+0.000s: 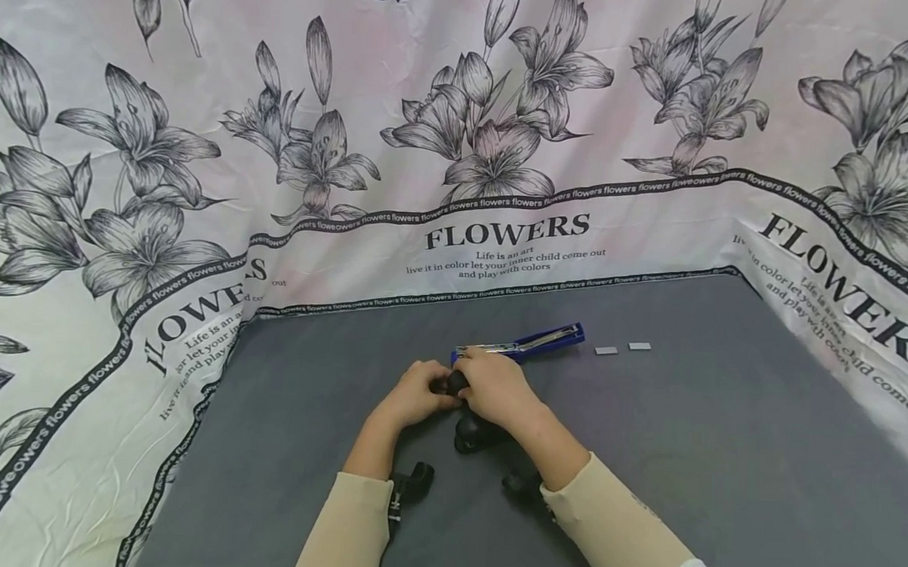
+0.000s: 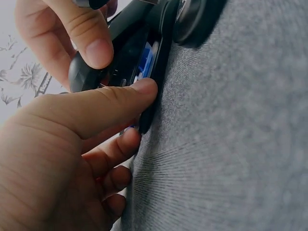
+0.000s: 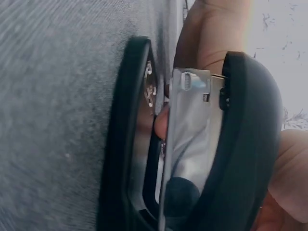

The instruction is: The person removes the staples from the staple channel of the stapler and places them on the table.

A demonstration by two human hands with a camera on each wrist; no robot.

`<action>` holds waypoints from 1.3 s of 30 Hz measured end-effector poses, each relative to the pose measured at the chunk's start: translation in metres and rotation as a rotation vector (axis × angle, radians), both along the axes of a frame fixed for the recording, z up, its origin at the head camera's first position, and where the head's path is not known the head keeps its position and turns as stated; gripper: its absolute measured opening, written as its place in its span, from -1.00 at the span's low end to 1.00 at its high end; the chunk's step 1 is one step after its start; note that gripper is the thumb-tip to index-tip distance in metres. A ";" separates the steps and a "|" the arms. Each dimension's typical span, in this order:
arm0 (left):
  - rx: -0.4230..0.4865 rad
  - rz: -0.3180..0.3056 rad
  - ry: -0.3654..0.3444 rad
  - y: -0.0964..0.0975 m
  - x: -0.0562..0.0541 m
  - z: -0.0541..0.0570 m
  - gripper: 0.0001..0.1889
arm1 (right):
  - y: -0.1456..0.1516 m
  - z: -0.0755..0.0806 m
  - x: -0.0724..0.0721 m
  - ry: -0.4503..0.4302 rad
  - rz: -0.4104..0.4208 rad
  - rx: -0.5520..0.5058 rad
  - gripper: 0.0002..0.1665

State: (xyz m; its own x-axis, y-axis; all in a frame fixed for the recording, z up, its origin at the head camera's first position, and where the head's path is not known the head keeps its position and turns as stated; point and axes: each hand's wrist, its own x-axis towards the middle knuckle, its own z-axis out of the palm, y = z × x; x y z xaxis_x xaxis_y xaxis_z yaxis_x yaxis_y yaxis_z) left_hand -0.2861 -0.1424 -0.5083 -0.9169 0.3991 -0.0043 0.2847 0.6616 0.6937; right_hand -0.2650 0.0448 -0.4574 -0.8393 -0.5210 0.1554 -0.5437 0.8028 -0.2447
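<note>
A black stapler (image 1: 477, 432) stands on the grey cloth with its jaws apart. My left hand (image 1: 414, 393) pinches the base at the front end, its thumb (image 2: 122, 103) lying along the edge in the left wrist view. From the other side my right hand (image 1: 499, 389) grips the black top arm (image 3: 255, 125). Between arm and base, the right wrist view shows the shiny metal magazine (image 3: 192, 110) and a fingertip (image 3: 162, 122) in the gap. Small bright metal bits (image 3: 148, 84) show on the base; whether they are loose staples I cannot tell.
Just beyond the hands lies a blue stapler (image 1: 553, 340), spread open. Two short staple strips (image 1: 606, 350) rest to its right on the grey table cloth (image 1: 719, 426). A flower-printed curtain (image 1: 500, 252) borders the table at the back and sides.
</note>
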 end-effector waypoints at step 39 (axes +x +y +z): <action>-0.050 0.042 0.029 0.007 0.003 0.001 -0.69 | 0.089 0.049 -0.008 -0.298 -0.066 -0.381 -0.50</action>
State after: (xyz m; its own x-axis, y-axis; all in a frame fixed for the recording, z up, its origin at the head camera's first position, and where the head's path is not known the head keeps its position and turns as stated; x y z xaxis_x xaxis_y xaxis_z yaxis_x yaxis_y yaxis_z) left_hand -0.2832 -0.1356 -0.5070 -0.9328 0.3605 0.0039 0.2759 0.7069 0.6513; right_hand -0.2731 0.1335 -0.4079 -0.9056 -0.4178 0.0730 -0.3565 0.6564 -0.6649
